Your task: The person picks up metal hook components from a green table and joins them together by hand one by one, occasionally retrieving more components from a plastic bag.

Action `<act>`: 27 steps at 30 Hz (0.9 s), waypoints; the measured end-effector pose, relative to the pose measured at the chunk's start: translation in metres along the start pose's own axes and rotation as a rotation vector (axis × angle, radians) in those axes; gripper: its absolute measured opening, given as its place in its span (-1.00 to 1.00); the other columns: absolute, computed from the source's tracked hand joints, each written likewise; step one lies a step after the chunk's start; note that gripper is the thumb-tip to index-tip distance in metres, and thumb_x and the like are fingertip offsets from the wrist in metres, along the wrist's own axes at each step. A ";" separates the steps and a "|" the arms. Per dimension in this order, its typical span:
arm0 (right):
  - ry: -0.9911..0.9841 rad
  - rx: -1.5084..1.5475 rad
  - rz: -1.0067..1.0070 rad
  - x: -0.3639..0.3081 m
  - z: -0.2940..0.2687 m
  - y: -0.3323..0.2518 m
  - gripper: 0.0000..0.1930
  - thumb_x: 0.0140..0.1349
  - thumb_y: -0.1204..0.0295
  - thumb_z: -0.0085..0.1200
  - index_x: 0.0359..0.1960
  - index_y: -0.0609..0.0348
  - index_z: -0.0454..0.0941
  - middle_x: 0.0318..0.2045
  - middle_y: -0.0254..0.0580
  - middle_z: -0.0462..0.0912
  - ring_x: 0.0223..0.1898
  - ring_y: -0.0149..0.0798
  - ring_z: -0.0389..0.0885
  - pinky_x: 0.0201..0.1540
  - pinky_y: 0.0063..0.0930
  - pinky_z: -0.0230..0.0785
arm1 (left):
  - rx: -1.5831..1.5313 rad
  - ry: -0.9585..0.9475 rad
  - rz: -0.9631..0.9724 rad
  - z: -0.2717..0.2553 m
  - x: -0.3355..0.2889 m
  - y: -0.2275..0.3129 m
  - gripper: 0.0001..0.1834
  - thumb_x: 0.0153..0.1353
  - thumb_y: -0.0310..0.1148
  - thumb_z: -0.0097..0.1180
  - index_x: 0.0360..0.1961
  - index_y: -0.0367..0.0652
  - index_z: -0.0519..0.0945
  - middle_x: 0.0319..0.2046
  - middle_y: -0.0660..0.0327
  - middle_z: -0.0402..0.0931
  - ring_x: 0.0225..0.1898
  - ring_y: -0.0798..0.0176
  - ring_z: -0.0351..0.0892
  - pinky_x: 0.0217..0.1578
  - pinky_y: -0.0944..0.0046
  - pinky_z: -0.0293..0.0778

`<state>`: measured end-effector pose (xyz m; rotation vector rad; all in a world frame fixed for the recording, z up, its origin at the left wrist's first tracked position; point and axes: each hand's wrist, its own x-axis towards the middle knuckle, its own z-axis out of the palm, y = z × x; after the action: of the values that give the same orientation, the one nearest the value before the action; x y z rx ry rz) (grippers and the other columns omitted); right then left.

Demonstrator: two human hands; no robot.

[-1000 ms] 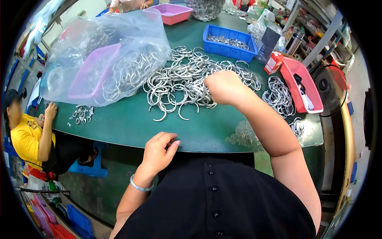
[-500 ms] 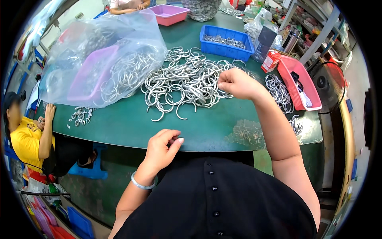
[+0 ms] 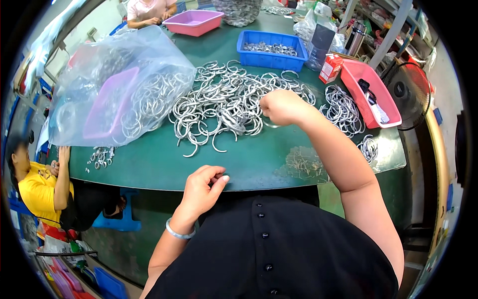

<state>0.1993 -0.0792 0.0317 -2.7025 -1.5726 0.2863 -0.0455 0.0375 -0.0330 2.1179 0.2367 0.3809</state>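
My right hand (image 3: 282,107) is closed over the right side of a pile of silvery C-shaped metal rings (image 3: 214,94). A smeared, pale curve shows just under its fingers and looks like one such ring. Near the table's front edge hovers my left hand (image 3: 203,187), fingers loosely curled and thumb apart, with nothing visible in it. A pale bangle (image 3: 178,230) circles that wrist. The pile spreads over the green table (image 3: 239,164), a few rings lying loose at its near side.
A clear plastic bag (image 3: 144,55) with rings and a purple tray lies left of the pile. Behind stands a blue basket (image 3: 271,61) of small metal pieces. To the right are more rings (image 3: 341,112), a pink basket (image 3: 366,89) and a fan (image 3: 406,92). Co-workers sit left and far.
The view has shifted slightly. My right hand has moved a little left over the pile, and a blurred curve now shows beneath it. My left hand has hardly moved.
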 end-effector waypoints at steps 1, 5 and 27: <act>0.075 0.174 -0.048 -0.002 0.002 0.008 -0.88 -0.07 0.44 -0.01 -0.50 0.19 0.51 -0.54 -0.07 0.55 -0.46 -0.10 0.52 -0.38 -0.29 0.34 | 0.000 -0.002 0.003 0.000 0.001 0.000 -0.83 -0.01 -0.50 0.11 -0.35 -0.32 0.52 -0.54 0.18 0.44 -0.54 0.39 0.43 -0.51 0.45 0.36; 0.025 0.669 -0.041 -0.012 0.000 0.028 -0.88 0.03 0.42 0.03 -0.54 0.23 0.47 -0.66 -0.34 0.48 -0.60 -0.49 0.37 -0.54 -0.56 0.24 | -0.037 -0.001 0.003 0.004 0.003 -0.002 -0.82 0.00 -0.48 0.11 -0.33 -0.32 0.52 -0.54 0.19 0.44 -0.56 0.39 0.43 -0.53 0.45 0.37; -0.088 1.820 -0.019 -0.065 0.043 -0.020 -0.88 0.15 0.43 -0.01 -0.39 0.23 0.46 -0.59 -0.32 0.50 -0.68 -0.53 0.38 -0.62 -0.72 0.24 | -0.893 -0.059 -0.325 0.018 0.027 0.023 -0.80 0.19 -0.46 -0.10 -0.21 -0.31 0.48 -0.46 0.21 0.50 -0.46 0.38 0.49 -0.40 0.43 0.40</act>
<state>0.1442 -0.1292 0.0010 -1.1740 -0.5474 1.0946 -0.0136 0.0195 -0.0177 1.1846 0.3008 0.1742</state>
